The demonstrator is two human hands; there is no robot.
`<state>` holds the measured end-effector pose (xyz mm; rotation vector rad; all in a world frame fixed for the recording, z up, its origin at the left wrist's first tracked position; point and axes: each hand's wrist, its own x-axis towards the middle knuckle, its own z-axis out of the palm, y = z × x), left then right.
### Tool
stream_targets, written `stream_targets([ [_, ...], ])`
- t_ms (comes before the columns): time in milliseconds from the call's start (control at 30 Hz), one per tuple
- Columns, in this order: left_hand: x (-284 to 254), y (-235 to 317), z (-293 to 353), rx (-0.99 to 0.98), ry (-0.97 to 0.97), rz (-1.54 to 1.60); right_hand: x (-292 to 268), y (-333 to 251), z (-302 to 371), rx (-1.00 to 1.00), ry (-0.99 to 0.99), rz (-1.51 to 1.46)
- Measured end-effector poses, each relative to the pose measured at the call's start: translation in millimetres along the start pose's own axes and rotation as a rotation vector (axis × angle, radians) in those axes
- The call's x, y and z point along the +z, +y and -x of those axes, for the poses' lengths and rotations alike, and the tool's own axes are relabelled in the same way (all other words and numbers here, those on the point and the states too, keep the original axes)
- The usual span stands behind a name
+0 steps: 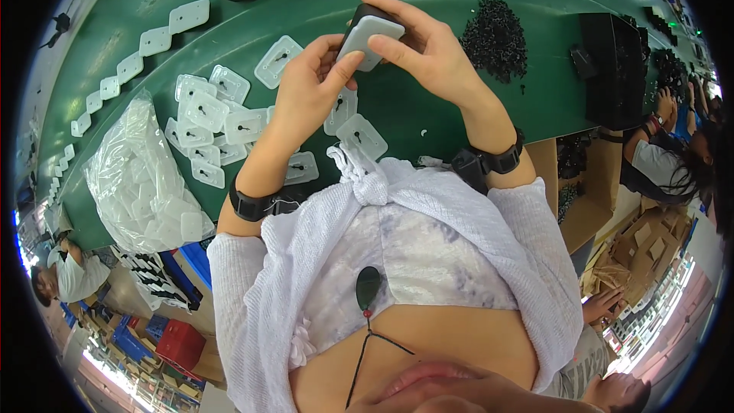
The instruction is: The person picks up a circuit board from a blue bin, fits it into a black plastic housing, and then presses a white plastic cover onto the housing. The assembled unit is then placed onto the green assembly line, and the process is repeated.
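Above the green table, both hands grip a small rounded case with a white plastic cover on one side and a black shell behind it. My left hand holds its lower left side, thumb against the white edge. On the right, my right hand wraps the black back with its fingers, and its thumb presses the white face. Below and left of my left hand lie several loose white covers, each with a dark mark in the middle. A pile of small black parts sits right of my right hand.
A clear plastic bag full of white pieces lies at the left. Assembled white units stand in a curved row along the green table's far side. At the right are a black box, an open carton and other people working.
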<state>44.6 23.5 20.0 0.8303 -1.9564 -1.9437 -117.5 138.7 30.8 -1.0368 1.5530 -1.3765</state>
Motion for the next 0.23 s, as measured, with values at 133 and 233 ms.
stream_targets([
  [133,-0.1,5.1,7.9,-0.021,-0.044,0.024,6.8,-6.2,1.9,-0.022,0.017,0.052],
  [233,-1.2,4.9,11.4,-0.03,-0.07,0.013,9.1,-8.1,4.2,-0.072,0.024,0.103],
])
